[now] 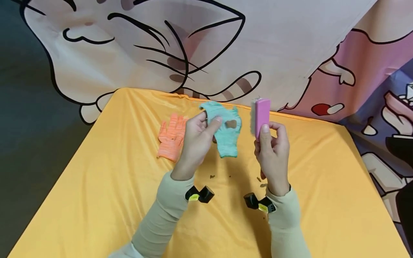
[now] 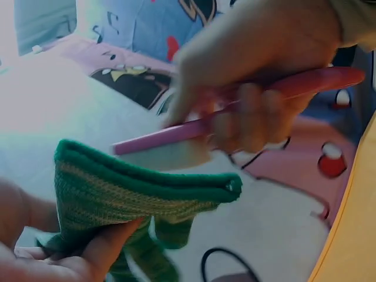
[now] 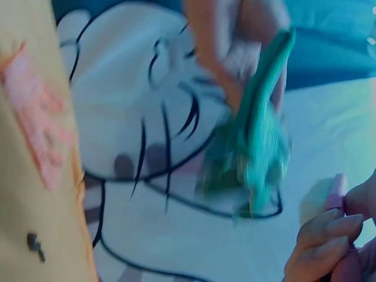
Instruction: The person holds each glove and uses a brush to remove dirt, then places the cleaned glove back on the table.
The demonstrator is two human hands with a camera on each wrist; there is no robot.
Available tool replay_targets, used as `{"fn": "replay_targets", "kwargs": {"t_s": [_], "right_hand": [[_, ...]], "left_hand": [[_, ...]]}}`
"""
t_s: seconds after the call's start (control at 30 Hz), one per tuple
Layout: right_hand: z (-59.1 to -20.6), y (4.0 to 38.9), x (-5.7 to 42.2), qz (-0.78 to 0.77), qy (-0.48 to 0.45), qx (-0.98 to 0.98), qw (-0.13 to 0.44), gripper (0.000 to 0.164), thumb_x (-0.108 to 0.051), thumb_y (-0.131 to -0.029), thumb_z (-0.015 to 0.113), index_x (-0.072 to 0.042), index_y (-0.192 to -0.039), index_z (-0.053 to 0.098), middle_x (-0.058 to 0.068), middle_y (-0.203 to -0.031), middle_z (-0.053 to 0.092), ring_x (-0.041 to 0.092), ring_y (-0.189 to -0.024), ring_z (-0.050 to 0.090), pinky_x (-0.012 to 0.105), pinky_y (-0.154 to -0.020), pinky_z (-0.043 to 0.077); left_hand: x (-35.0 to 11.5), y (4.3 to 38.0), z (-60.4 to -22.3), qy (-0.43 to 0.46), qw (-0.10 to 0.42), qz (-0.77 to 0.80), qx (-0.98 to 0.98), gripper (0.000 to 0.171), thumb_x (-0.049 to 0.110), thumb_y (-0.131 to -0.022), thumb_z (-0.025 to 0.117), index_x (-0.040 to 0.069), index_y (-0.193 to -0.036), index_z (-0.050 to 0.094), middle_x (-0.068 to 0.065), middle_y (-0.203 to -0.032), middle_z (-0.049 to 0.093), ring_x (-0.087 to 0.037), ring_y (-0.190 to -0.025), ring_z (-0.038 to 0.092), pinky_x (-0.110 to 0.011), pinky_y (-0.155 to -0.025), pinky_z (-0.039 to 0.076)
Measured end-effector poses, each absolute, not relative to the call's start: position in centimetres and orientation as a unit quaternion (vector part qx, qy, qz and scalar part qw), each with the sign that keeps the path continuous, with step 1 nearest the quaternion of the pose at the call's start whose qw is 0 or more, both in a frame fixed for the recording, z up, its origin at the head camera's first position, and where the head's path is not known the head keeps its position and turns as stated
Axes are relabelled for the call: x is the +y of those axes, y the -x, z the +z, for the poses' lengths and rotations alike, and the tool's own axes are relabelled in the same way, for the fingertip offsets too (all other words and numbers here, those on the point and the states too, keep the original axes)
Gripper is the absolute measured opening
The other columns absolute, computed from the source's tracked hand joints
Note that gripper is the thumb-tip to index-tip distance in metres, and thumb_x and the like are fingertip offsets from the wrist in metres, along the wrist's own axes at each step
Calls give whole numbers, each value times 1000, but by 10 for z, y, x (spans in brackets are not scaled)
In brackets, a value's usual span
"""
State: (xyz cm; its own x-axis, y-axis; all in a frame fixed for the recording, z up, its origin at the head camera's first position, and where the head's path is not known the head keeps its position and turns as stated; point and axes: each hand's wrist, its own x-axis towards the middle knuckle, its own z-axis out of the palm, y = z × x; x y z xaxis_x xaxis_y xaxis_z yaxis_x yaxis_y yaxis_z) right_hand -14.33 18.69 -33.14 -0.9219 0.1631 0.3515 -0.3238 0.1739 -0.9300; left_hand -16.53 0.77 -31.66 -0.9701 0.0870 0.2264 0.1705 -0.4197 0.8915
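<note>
My left hand (image 1: 195, 143) pinches a teal knitted glove (image 1: 227, 143) in the air, thumb on top. A brown patch (image 1: 231, 124) marks the glove's upper part. In the left wrist view, the green cuff edge (image 2: 147, 173) points up and the glove's fingers hang below. My right hand (image 1: 274, 156) grips a pink brush (image 1: 263, 116) with pale bristles (image 1: 253, 118), its head upright and turned toward the glove. The head view shows a gap between brush and glove. Blur softens the glove (image 3: 267, 147) in the right wrist view.
An orange glove (image 1: 171, 141) lies on the yellow cloth (image 1: 113, 186) left of the teal one. Small brown bits (image 1: 212, 176) are scattered on the cloth under the hands. Behind the table hangs a cartoon-printed sheet (image 1: 284, 46).
</note>
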Motion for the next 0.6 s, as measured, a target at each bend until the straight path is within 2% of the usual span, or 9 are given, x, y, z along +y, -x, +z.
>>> {"fn": "replay_targets", "kwargs": {"t_s": [0.13,0.23,0.27,0.3,0.33,0.47,0.5,0.57,0.6], "right_hand": [[-320,131,176,670,-115,-712,179,13,-15,-97,44,-6,-106,44,6,-50,38,13,-36,32,26,-29,23],[-317,123,167,673,-162,-697,184,12,-6,-96,44,-1,-107,41,1,-47,35,10,-33,29,25,-27,21],[-317,122,164,668,-174,-699,189,13,-4,-95,44,1,-107,41,-1,-46,35,9,-32,29,24,-27,21],[-316,120,160,652,-179,-710,195,14,-3,-94,45,3,-106,41,-1,-46,35,9,-32,30,23,-27,22],[-315,118,157,634,-180,-725,201,15,-3,-94,47,5,-106,41,-1,-47,35,8,-33,30,22,-28,23],[-314,119,152,540,-144,-797,227,21,-7,-91,55,7,-102,43,0,-47,37,7,-35,32,21,-32,25],[-316,121,153,521,-131,-811,230,21,-9,-91,57,5,-101,44,0,-47,37,7,-35,32,21,-32,25],[-324,127,157,503,-116,-825,230,24,-14,-90,58,3,-100,45,2,-47,38,8,-35,32,22,-32,24],[-329,131,160,496,-109,-831,228,25,-17,-91,58,2,-100,45,3,-47,38,10,-35,32,22,-31,24]], "left_hand": [[15,163,-317,108,-26,-831,-545,16,-5,-85,58,-9,-100,55,-15,-86,62,-17,-78,62,-28,-70,53],[19,161,-316,118,-27,-814,-568,25,-10,-81,58,-9,-106,56,-19,-97,64,-20,-90,64,-33,-79,52],[20,160,-316,125,-23,-802,-584,26,-11,-81,57,-9,-107,56,-19,-97,65,-19,-89,64,-32,-80,52],[21,159,-316,134,-22,-789,-600,26,-12,-80,55,-9,-106,56,-19,-90,65,-17,-80,64,-29,-75,53],[22,159,-315,143,-18,-774,-616,26,-12,-80,53,-9,-106,57,-17,-82,63,-15,-70,62,-26,-68,53],[17,158,-313,150,-29,-762,-629,24,-12,-82,50,-8,-105,58,-11,-78,64,-12,-67,61,-25,-66,53],[15,158,-313,146,-37,-770,-620,23,-12,-83,50,-8,-105,58,-13,-78,64,-14,-69,63,-27,-67,53],[11,161,-314,132,-50,-792,-594,21,-11,-84,52,-10,-104,58,-17,-91,66,-19,-87,65,-33,-77,53],[9,162,-314,123,-56,-800,-584,20,-11,-85,52,-10,-104,58,-19,-92,66,-21,-86,65,-35,-77,53]]}}
